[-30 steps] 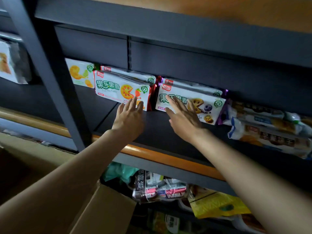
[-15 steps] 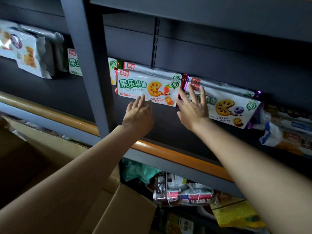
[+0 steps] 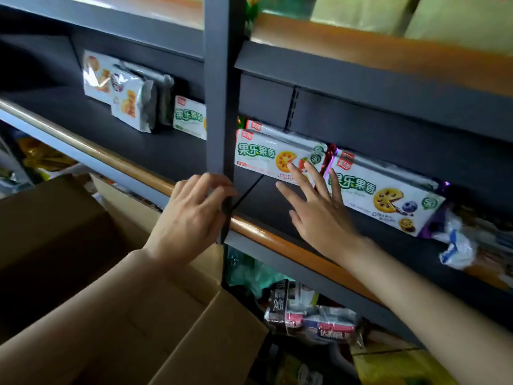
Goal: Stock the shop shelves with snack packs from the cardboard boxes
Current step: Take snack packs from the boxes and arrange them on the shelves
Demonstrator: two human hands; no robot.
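I see my left hand (image 3: 191,215) near the grey upright post (image 3: 216,87) of the shelving, fingers loosely bent and relaxed, the fingertips in front of the post's lower part; whether they truly touch it I cannot tell. Its grip holds nothing. My right hand (image 3: 319,215) reaches over the orange-edged middle shelf (image 3: 277,240), fingers straight and spread, the fingertips against the lower right corner of the red-trimmed snack pack (image 3: 263,154) and just beside the left end of the purple-trimmed snack pack (image 3: 388,193). That grip is spread flat, pinching nothing.

Both packs stand on their long edges at the far side of the shelf, leaning back on the dark rear panel, side by side and touching at their ends. A second pack of the same kind shows just behind the red-trimmed one. To the right of the purple-trimmed pack lie crumpled wrapped goods (image 3: 455,245), too blurred for me to name.

Left of the post, on the same shelf level, stand a green-lettered pack (image 3: 190,118) partly hidden by the post and a few white biscuit bags (image 3: 125,93).

At near left an open cardboard box (image 3: 216,343) sits below my left forearm. Under the middle shelf, more wrapped snacks (image 3: 313,320) lie on the lower shelf.
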